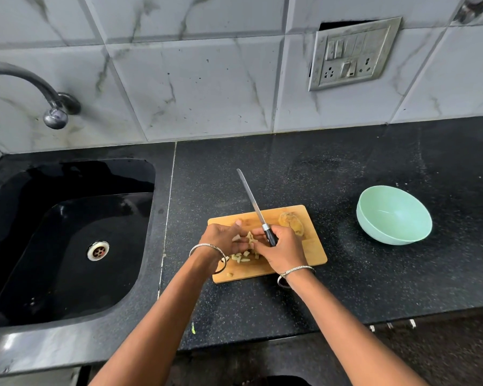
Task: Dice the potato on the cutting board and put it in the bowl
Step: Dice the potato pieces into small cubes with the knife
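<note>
A wooden cutting board [315,249] lies on the black counter. Several pale diced potato pieces [241,257] are heaped on its near left part, and one lies loose near the front edge. A potato half [290,222] with skin rests at the board's far right corner. My left hand [223,238] cups some of the pieces above the heap. My right hand [283,250] grips the black handle of a knife [253,200], blade pointing away and left, while its fingers also touch the pieces. The mint green bowl [393,215] stands empty to the right of the board.
A black sink [67,240] with a metal drain fills the left side, with a tap [55,114] above it. A switch and socket plate [349,55] is on the tiled wall. Bare counter separates board and bowl.
</note>
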Motion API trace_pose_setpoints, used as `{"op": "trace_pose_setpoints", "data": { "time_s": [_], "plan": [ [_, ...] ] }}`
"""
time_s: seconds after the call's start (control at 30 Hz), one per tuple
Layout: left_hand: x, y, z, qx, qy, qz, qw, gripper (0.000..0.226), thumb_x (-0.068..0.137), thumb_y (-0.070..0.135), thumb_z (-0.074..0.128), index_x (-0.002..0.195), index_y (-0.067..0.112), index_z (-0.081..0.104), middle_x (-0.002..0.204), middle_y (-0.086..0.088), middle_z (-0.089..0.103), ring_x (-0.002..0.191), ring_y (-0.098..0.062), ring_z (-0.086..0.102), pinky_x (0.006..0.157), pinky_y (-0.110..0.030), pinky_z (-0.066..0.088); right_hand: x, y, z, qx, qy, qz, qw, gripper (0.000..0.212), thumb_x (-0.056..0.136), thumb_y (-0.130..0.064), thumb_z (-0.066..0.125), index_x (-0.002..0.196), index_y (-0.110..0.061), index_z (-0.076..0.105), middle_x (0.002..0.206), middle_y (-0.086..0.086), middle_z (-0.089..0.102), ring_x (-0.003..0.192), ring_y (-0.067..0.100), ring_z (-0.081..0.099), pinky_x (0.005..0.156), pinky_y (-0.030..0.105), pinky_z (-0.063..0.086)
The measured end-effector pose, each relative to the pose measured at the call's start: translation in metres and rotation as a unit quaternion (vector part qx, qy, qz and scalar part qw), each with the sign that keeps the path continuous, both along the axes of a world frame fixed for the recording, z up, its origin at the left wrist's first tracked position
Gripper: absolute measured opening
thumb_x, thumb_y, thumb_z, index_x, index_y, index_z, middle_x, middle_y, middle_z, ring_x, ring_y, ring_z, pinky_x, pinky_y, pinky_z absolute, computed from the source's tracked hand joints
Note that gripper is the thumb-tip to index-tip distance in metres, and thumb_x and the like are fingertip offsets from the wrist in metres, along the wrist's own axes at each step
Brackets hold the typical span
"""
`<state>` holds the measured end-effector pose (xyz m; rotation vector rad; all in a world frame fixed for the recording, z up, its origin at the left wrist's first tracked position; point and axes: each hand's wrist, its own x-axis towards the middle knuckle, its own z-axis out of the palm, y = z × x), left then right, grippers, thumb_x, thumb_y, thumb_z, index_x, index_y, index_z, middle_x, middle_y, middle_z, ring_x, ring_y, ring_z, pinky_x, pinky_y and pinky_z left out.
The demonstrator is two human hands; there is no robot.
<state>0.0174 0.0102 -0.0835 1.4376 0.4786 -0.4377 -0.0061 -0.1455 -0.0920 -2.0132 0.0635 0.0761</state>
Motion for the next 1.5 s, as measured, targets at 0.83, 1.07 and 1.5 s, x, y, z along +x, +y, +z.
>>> {"op": "trace_pose_setpoints", "data": {
  "time_s": [0.83,1.07,1.5],
  "plan": [
    [-0.003,0.013,-0.005,0.196,-0.113,-0.063,0.972,0.014,0.084,-0.003,0.069,0.091,0.01,0.07,0.08,-0.014,0.073,0.074,-0.022,0.073,0.074,-0.036,0.061,0.003,0.0,-0.011,-0.142,-0.002,0.002,0.99,0.013,0.086,-0.035,0.073,0.088,-0.022,0.068,0.082,-0.008,0.069,0.077,0.014,0.064,0.069,0.033,0.052],
    [-0.008,0.004,-0.012,0.306,-0.199,-0.08,0.928,0.018,0.094,0.011,0.059,0.096,0.022,0.073,0.08,0.009,0.067,0.066,-0.003,0.06,0.058,-0.009,0.048,-0.039,-0.009,-0.016,-0.147,0.04,0.019,0.988,0.043,0.098,-0.053,0.046,0.077,-0.017,0.057,0.06,0.0,0.057,0.059,0.021,0.058,0.055,0.036,0.042],
    [-0.005,-0.01,-0.021,0.342,-0.134,0.042,0.929,0.001,0.087,0.021,0.069,0.088,0.021,0.069,0.081,0.006,0.069,0.071,-0.003,0.06,0.056,-0.011,0.036,-0.069,0.012,-0.024,-0.061,0.171,-0.003,0.983,0.045,0.096,-0.054,0.045,0.072,-0.019,0.059,0.057,0.001,0.061,0.049,0.023,0.057,0.055,0.037,0.048]
  ]
}}
